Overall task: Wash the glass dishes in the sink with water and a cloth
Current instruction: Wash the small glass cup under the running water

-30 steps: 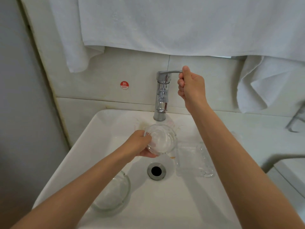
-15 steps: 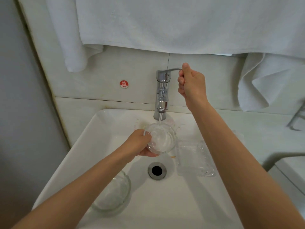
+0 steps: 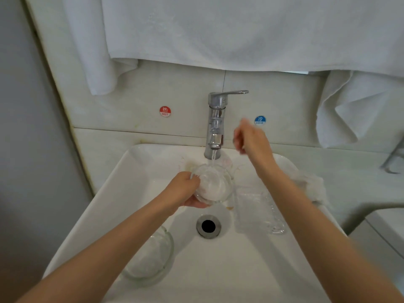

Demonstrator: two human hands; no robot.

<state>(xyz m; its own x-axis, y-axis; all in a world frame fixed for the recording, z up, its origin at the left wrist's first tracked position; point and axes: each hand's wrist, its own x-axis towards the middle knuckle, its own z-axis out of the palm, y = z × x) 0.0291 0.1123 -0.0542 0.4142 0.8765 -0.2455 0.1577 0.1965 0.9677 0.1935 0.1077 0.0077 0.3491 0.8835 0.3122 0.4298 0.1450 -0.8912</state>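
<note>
I am seeing the sink [image 3: 140,182] catching runoff under the tap [image 3: 215,123]. My left hand [image 3: 182,190] is clamping the glass bowl [image 3: 213,184] beneath the tap's stream, filling it for rinsing. My right hand [image 3: 251,138], blurred beside the tap, is holding nothing; its openness I cannot tell.

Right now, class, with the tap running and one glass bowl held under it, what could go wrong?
1. The left hand alone holds the wet small glass bowl; it might slip and hit the sink.
2. The right hand, coming down, could knock the rectangular glass dish lying beside the drain.
</note>
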